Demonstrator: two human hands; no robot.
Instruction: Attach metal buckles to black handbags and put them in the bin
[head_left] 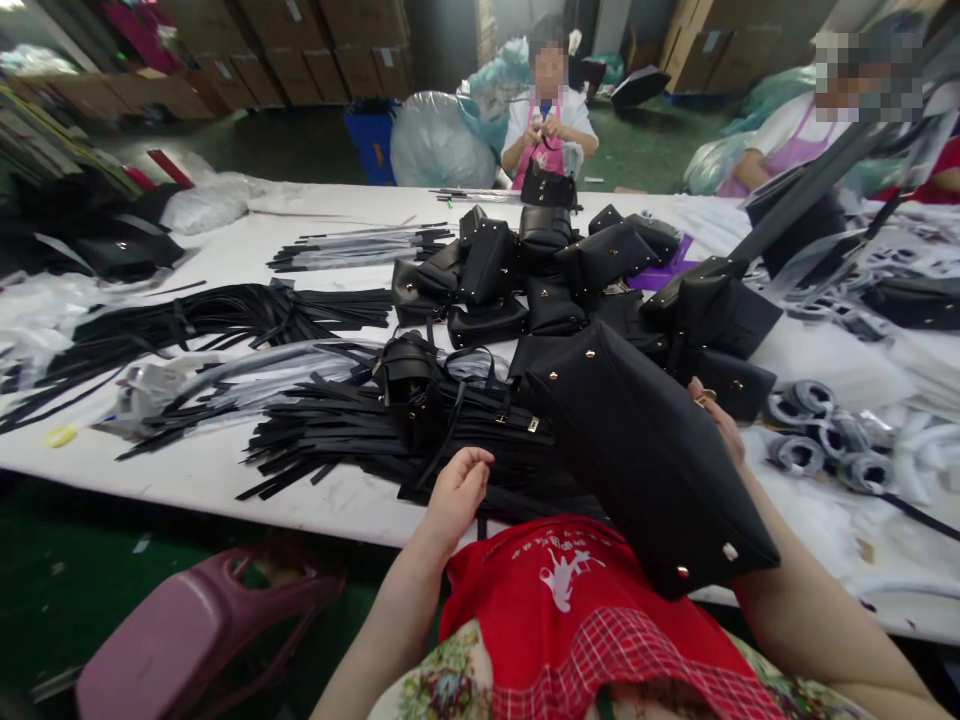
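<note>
Four metal studs dot a smooth black bag gripped by right fingers; left fingers curl loosely, empty.

Black bag, gold studs, red apron, red-and-white checked trim, mauve stool

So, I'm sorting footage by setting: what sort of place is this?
Most likely a bag factory's assembly area: many black bags heaped together, bundles of black straps laid out, and cardboard boxes stacked behind.

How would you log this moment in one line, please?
right hand: holds large black bag | left hand: nothing visibly held, near black straps
</note>
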